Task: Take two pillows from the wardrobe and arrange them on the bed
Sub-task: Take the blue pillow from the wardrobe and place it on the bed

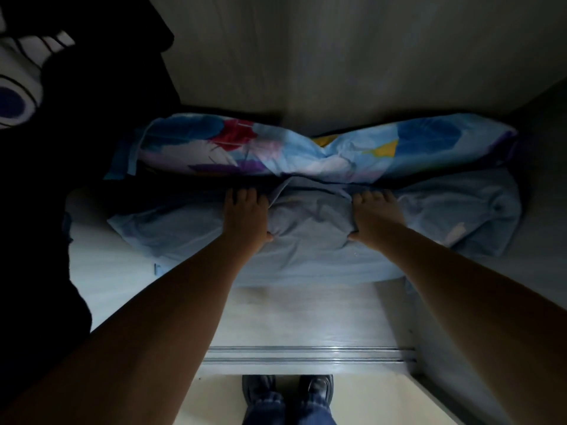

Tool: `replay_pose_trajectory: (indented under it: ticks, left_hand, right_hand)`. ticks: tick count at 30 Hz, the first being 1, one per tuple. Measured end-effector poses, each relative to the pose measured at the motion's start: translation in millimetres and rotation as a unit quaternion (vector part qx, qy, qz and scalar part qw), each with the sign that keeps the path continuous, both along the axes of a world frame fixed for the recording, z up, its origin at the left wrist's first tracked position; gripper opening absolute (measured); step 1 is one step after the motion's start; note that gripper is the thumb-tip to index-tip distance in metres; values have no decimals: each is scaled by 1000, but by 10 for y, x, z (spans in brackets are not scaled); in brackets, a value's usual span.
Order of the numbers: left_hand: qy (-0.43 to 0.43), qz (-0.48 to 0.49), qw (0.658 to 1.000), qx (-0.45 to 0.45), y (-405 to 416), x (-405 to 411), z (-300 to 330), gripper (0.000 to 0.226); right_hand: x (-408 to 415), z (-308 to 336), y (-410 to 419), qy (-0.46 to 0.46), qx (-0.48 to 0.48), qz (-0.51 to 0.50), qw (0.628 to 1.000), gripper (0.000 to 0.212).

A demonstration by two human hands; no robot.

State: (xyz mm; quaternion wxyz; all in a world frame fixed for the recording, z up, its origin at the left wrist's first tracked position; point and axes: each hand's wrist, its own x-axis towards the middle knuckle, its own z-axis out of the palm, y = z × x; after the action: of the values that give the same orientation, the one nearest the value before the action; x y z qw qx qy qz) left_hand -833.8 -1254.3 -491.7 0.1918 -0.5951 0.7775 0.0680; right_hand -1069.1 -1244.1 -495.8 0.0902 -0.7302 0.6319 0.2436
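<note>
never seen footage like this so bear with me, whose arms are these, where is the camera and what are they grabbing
The single picture comes from a camera worn on a person's head, looking down; their own shoes show at the bottom. They stand at an open wardrobe. On its shelf lie two pillows: a plain light blue pillow in front and a flower-patterned pillow behind it. The left hand and right hand both grip the plain one, bunching its fabric. Dark clothes hang at the left.

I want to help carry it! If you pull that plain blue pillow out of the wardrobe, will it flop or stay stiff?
Probably floppy: the plain blue pillow bunches where the left hand and right hand pinch it. Likely light, since it dents easily. Its loose cover may slide about.
</note>
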Motion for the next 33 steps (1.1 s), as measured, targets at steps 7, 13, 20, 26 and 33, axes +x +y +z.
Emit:
replay_pose_trajectory:
  ticks: [7,13,20,26,33]
  left_hand:
    - [-11,-25,997,68,281,7,137,44]
    - [-14,-28,994,106,696,169,619,34]
    - [-12,-107,993,56,976,205,1573,35]
    - [-10,-244,969,32,966,149,2101,35]
    - [-2,-325,945,46,1485,-156,2507,32]
  right_hand:
    - [7,80,428,-49,56,-47,996,42]
    - [142,548,998,-65,78,-13,995,58]
    - [249,1486,1544,-133,81,-135,979,48]
    - [459,1995,2070,-127,69,-258,955,49]
    - [553,2555,3072,-123,38,-363,923,46]
